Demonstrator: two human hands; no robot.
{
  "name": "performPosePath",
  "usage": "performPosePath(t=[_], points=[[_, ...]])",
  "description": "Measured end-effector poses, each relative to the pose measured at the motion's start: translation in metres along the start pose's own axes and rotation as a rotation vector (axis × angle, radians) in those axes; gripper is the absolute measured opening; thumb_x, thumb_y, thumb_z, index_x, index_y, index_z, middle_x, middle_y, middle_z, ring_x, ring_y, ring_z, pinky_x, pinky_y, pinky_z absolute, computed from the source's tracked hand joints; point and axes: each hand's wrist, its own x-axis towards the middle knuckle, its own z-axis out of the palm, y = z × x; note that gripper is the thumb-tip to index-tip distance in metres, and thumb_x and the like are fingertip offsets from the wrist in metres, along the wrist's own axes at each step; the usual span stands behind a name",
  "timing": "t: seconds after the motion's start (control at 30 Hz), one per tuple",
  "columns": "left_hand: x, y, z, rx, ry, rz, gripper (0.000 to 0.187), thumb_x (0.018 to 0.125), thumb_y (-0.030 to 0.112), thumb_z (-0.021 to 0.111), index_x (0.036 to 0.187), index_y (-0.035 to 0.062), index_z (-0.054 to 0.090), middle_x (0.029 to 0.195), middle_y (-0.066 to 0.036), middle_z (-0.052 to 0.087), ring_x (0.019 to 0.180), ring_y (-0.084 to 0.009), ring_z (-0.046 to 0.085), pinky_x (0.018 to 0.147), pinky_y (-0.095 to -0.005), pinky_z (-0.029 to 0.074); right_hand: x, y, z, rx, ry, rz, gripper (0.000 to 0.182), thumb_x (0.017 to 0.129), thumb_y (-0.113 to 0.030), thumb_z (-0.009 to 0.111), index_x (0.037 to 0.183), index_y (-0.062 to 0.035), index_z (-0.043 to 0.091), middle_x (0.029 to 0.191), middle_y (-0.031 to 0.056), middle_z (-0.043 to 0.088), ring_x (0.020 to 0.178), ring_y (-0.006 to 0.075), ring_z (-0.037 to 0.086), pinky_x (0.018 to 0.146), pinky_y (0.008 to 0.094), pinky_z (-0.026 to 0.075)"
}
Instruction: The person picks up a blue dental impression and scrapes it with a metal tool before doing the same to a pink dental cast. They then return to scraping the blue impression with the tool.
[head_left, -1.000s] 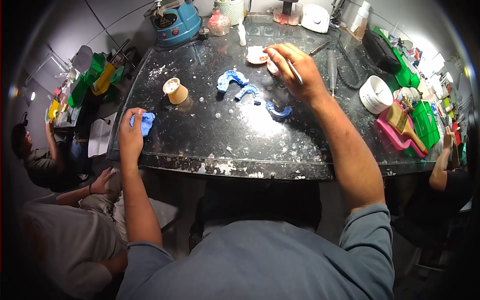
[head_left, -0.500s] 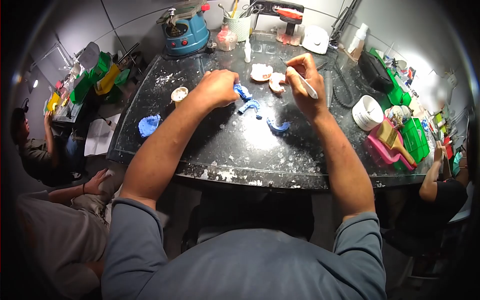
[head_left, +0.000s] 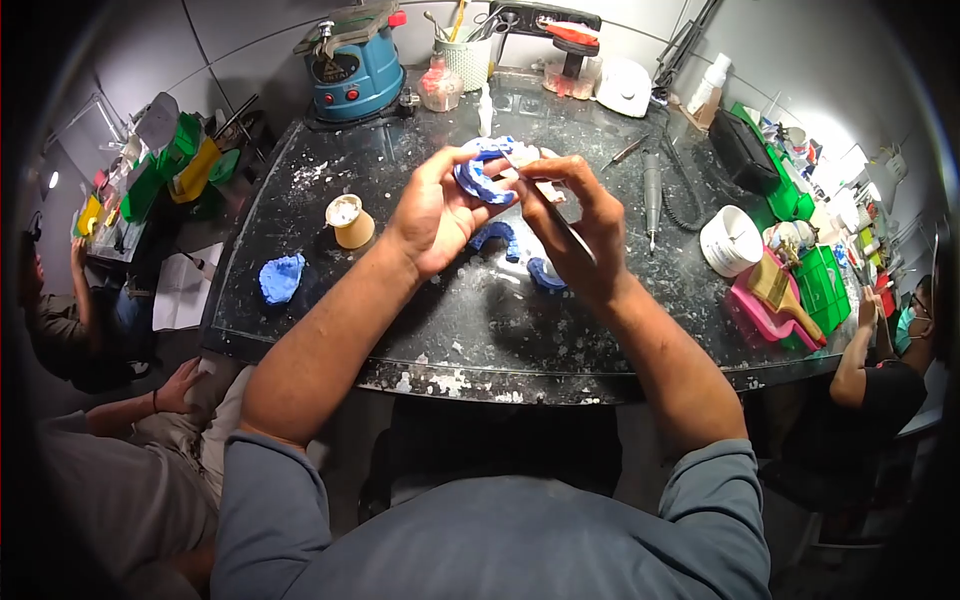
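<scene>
My left hand [head_left: 437, 205] holds up a blue horseshoe-shaped dental mould [head_left: 480, 180] between thumb and fingers, its curve facing up. My right hand [head_left: 580, 215] is closed around a slim, knife-like tool [head_left: 572, 240], its far end against or very close to the mould; contact is hard to make out. Beneath the hands a second blue arch [head_left: 497, 236] lies on the bench, with another blue arch piece [head_left: 545, 273] near my right wrist. A pale dental cast [head_left: 552, 190] is mostly hidden behind my right fingers.
On the left are a blue lump [head_left: 282, 278] and a small cup [head_left: 350, 222]. A blue machine [head_left: 355, 75], tool holder [head_left: 465, 60] and small bottle [head_left: 486, 110] stand behind. Rightward are a handpiece [head_left: 653, 190], white tub [head_left: 732, 240] and brush [head_left: 785, 290]. Other people sit at both sides.
My left hand has raised the blue mould and turned palm-up. My right hand has come left and down, bringing the tool to it. The view has shifted slightly.
</scene>
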Motion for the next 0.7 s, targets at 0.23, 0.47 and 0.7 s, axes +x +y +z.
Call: performPosePath(t=[0.23,0.47,0.7], points=[[0.001,-0.009,-0.003,-0.184,-0.061,-0.029,0.043,0.102,0.024,0.037,0.126,-0.0083,0.051,0.119,-0.019,0.065,0.111,-0.0280,0.064,0.101,-0.0400,0.052,-0.008,0.012,0.006,-0.011,0.018,0.126,0.015,0.090,-0.002,0.066,0.103,-0.0048,0.062,0.095,0.0116,0.070,0.091,0.0241,0.071,0.078,0.0335,0.054],[-0.002,-0.011,-0.002,-0.149,-0.116,-0.005,0.044,0.100,0.023,0.035,0.127,-0.0092,0.050,0.122,-0.020,0.062,0.116,-0.0274,0.061,0.105,-0.0420,0.048,-0.008,0.007,0.008,-0.012,-0.027,0.085,0.017,0.088,0.001,0.066,0.103,-0.0035,0.060,0.101,0.0124,0.071,0.095,0.0246,0.071,0.083,0.0338,0.054],[-0.004,-0.011,0.003,-0.116,-0.037,0.030,0.044,0.101,0.024,0.036,0.126,-0.0082,0.051,0.126,-0.020,0.061,0.119,-0.0271,0.059,0.108,-0.0432,0.046,-0.010,0.009,0.004,-0.054,-0.034,0.123,0.018,0.087,0.002,0.067,0.103,-0.0030,0.060,0.104,0.0147,0.071,0.099,0.0258,0.070,0.086,0.0344,0.054]])
